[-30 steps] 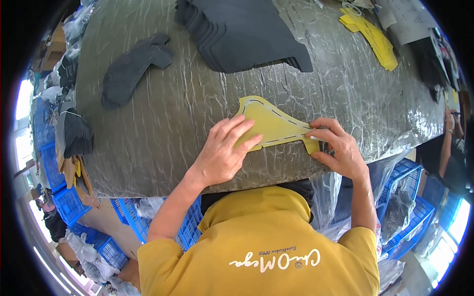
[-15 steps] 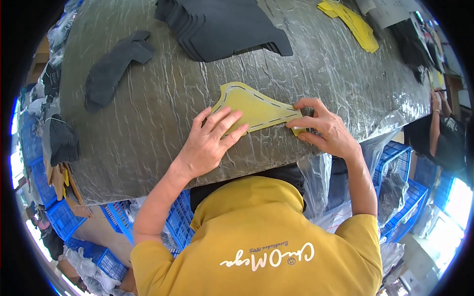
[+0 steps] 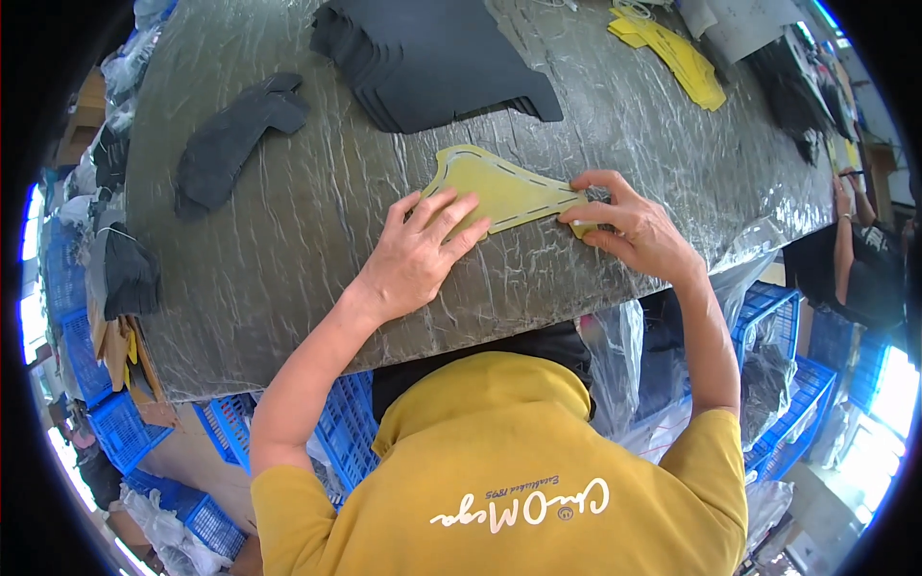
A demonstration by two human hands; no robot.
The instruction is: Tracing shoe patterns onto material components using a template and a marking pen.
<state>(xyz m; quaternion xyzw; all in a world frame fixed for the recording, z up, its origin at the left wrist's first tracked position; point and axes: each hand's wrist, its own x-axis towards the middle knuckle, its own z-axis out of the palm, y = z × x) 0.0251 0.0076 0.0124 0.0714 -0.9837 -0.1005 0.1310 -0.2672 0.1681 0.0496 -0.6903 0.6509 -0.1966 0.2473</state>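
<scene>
A yellow, translucent pattern template (image 3: pixel 499 192) with dashed slots along its border lies on the plastic-covered table (image 3: pixel 288 288). Its wide end points left and its narrow end right. My left hand (image 3: pixel 418 250) rests on the wide end, fingers spread over the lower left edge. At the narrow tip, my right hand (image 3: pixel 639 230) is closed, with the thumb on the near side and the fingers on the far side. Parts of the template's left and right ends are hidden under my fingers. Whether anything lies beneath it, I cannot tell.
Beyond the template lies a stack of dark cut pieces (image 3: pixel 442 67). Smaller dark pieces (image 3: pixel 235 139) sit at the left, yellow pieces (image 3: pixel 672 58) at the far right. Blue crates (image 3: pixel 351 427) stand below the table's near edge. Another person (image 3: pixel 864 259) works at the right.
Both hands and the template have shifted slightly away from me, nearer the dark stack. The hold at the narrow tip looks the same.
</scene>
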